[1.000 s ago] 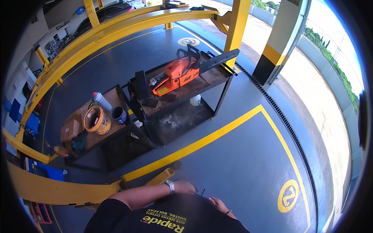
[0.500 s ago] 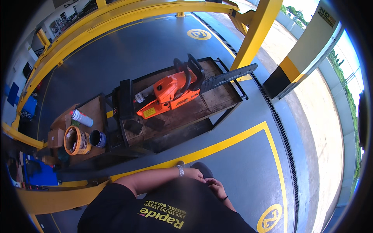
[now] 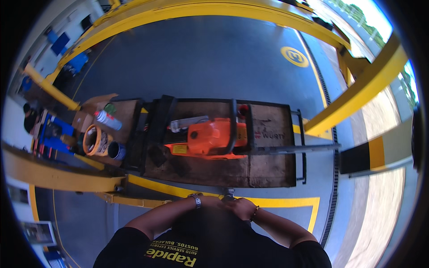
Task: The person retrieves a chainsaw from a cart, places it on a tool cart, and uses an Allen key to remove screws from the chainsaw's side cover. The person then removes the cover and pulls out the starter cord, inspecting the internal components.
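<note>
My left hand (image 3: 210, 202), below a silver wristwatch, meets my right hand (image 3: 243, 208) close in front of my dark shirt. The fingers of both look curled together, and whatever lies between them is hidden and blurred. Just beyond them shows a small greyish shape (image 3: 229, 193) that I cannot make out. Ahead, an orange chainsaw (image 3: 208, 136) lies on a black-framed cart (image 3: 272, 174), its guide bar pointing right past the cart's edge. Neither hand touches it. A clear bottle-like thing (image 3: 190, 123) lies behind the saw's body.
On the cart's left section stand a spray can (image 3: 108, 120), a yellow bucket (image 3: 97, 142) and a dark blue can (image 3: 116, 151). Yellow lift beams (image 3: 187, 10) span the far side, and a yellow post (image 3: 357, 96) rises at right. A striped pillar (image 3: 375, 154) stands beyond the drain.
My view has turned, so the cart now lies straight across ahead and the chainsaw appears level. My hands stay together in front of me, with my right forearm now showing more.
</note>
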Demonstrator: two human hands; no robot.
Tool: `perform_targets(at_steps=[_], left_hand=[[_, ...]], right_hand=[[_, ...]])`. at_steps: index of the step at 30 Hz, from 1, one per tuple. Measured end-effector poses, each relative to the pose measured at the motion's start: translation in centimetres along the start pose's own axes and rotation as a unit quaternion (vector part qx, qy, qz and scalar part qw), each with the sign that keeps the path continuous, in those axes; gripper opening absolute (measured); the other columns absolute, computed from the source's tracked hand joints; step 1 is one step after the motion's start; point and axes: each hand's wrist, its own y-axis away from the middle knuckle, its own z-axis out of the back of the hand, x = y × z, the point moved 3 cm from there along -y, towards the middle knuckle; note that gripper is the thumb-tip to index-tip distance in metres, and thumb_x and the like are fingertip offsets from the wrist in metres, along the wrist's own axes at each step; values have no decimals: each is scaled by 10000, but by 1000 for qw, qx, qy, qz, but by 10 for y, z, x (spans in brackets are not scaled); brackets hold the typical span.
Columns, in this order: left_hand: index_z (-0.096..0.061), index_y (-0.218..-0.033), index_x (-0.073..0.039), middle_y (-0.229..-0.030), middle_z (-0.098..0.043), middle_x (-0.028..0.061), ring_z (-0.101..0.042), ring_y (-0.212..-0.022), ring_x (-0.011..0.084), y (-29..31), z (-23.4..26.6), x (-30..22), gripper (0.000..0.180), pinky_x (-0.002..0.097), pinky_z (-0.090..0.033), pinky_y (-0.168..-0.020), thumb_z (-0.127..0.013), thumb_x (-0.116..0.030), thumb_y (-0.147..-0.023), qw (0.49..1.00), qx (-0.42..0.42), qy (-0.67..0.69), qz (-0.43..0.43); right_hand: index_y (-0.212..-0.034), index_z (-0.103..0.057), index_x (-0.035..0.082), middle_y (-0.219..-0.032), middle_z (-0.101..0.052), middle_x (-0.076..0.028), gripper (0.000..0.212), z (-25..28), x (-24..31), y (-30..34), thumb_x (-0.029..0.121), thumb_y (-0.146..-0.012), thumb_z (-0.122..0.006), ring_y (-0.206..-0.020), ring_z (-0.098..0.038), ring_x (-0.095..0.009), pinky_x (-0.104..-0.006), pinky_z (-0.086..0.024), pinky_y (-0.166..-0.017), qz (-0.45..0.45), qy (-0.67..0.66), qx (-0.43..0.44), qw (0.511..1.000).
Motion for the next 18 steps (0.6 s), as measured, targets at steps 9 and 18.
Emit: perform_targets(at_steps=[9, 18], left_hand=[[-725, -1085, 42, -904, -772, 175, -696, -787, 239, -6, -22, 33, 414, 423, -528, -751, -668, -351, -969, 965, -256, 63, -17], [-755, -1110, 5, -1011, -781, 185, -699, -828, 232, 9, -53, 42, 352, 413, -531, -804, -642, -307, -993, 951, -303, 64, -14]], right_hand=[[-1459, -568, 223, -1122, -744, -109, 495, 7, -46, -73, 205, -966, -528, -928, -738, -339, -459, -596, -770, 196, 151, 198, 948], [-1183, -688, 121, -1013, -755, -124, 276, 17, -73, -64, 172, -930, -592, -888, -736, -310, -432, -591, -752, 327, 200, 246, 890]])
